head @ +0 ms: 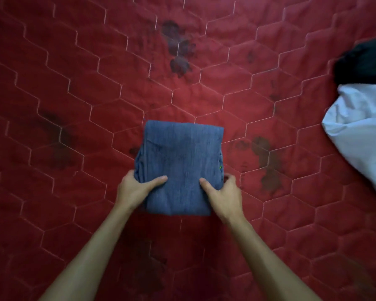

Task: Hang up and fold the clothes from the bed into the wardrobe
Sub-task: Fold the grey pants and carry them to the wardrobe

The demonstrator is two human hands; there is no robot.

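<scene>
A blue garment (180, 161), folded into a compact rectangle, lies on the red quilted bed cover (74, 94) in the middle of the view. My left hand (137, 190) grips its lower left edge, thumb on top and fingers tucked beneath. My right hand (224, 192) grips the lower right edge the same way, thumb on the cloth and fingers curled round the side. Both forearms reach in from the bottom of the frame.
At the right edge lie a crumpled white garment (363, 131) and, just beyond it, a black garment (365, 61). The bed cover has hexagon stitching and several dark stains. No wardrobe is in sight.
</scene>
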